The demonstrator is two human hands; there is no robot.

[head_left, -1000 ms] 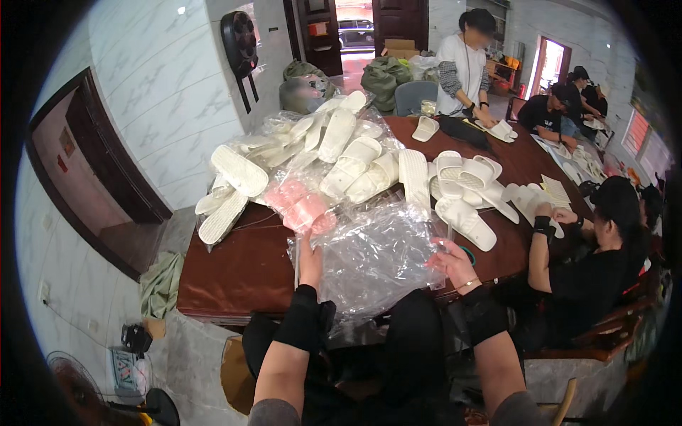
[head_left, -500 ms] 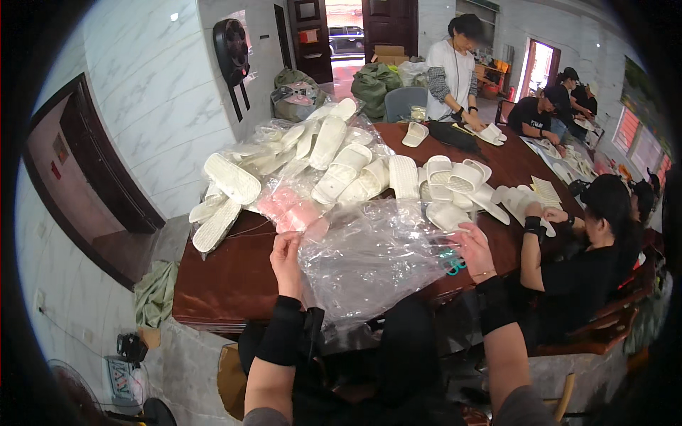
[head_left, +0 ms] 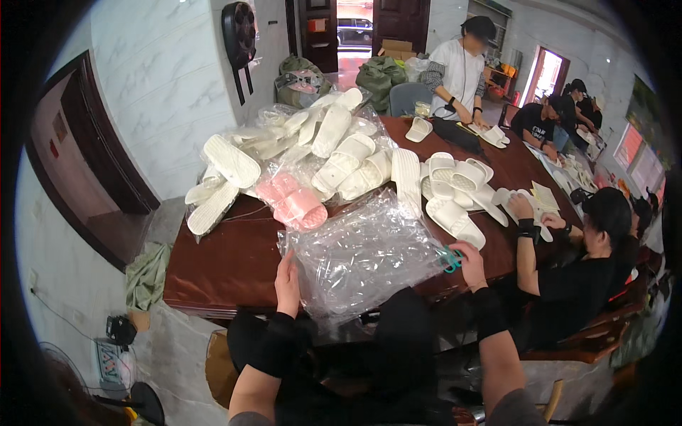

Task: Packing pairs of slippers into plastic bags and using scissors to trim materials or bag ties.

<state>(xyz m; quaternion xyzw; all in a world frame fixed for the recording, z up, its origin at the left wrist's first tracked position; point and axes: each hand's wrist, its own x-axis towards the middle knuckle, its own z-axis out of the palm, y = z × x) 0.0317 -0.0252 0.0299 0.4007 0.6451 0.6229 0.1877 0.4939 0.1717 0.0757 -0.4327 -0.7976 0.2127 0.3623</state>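
A wide sheet of clear, crinkled plastic bags lies across the table's near edge in front of me. At its left edge my left hand is closed, thumb and fingers pinching the plastic. My right hand has curled fingers at the right corner of the plastic. Right beside those fingers are teal-handled scissors; their blades are hidden. Just beyond the plastic sits a pair of pink slippers in a clear bag. A loose white slipper rests beyond my right hand.
Bagged white slippers are heaped on the brown table. More white slippers lie to the right. A co-worker in black sits close on my right; another in white stands at the far side. A wall fan hangs left.
The plastic has come down flatter and slightly nearer, showing the pink slippers and a white slipper more fully. Both my hands have lowered with its edges.
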